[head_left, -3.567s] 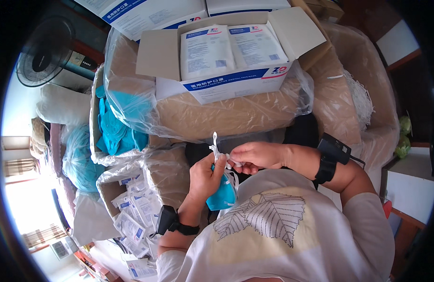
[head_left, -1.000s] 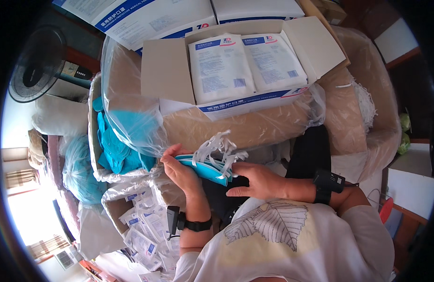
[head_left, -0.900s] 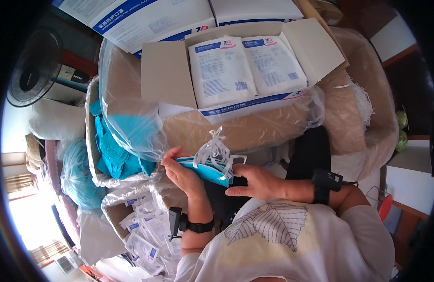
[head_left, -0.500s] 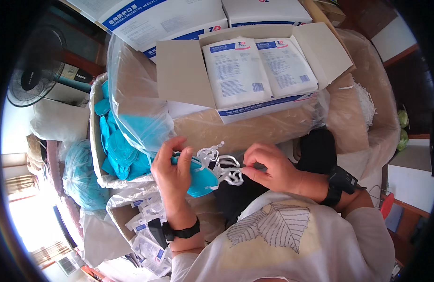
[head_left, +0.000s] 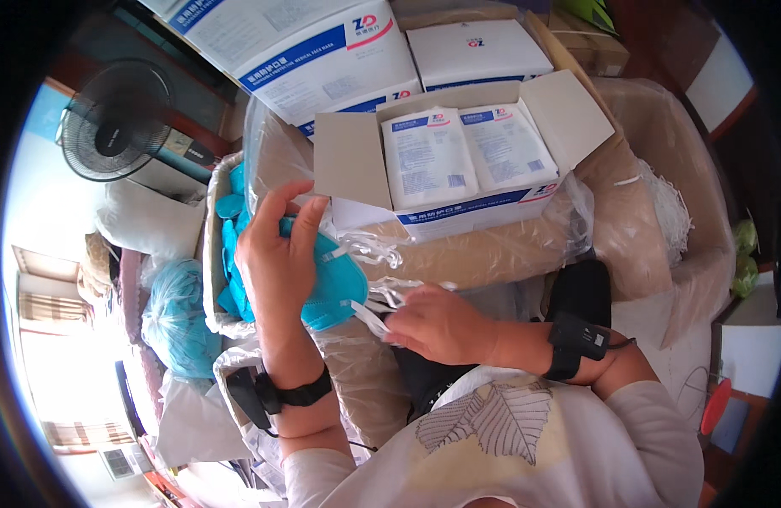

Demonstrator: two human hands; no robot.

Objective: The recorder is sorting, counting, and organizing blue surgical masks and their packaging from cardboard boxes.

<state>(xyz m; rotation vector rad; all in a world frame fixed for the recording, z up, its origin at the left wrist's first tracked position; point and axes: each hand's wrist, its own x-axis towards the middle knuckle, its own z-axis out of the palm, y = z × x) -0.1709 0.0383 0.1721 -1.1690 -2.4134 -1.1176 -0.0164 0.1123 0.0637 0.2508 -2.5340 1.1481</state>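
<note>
My left hand (head_left: 276,250) grips a teal cup-shaped face mask (head_left: 338,288) by its left side, with the fingers partly hidden behind it. White elastic straps (head_left: 371,320) run from the mask's lower right edge to my right hand (head_left: 438,325), whose fingers are closed on them. More strap loops dangle at the mask's upper right. Beyond both hands stands an opened white and blue carton (head_left: 479,212), flaps spread, holding flat white packets (head_left: 428,159). Left of my left hand, a lined bin (head_left: 211,284) contains more teal masks (head_left: 229,229).
Stacked white and blue cartons (head_left: 322,63) rise at the far side. A large cardboard box (head_left: 636,203) lined with clear plastic sits below and right of the opened carton, with white straps (head_left: 668,212) in it. At left are a fan (head_left: 115,127) and a tied bag (head_left: 179,317).
My left hand has raised the mask up and away from me. My right hand has moved slightly nearer, keeping hold of the straps, which now stretch from the mask. The view has shifted.
</note>
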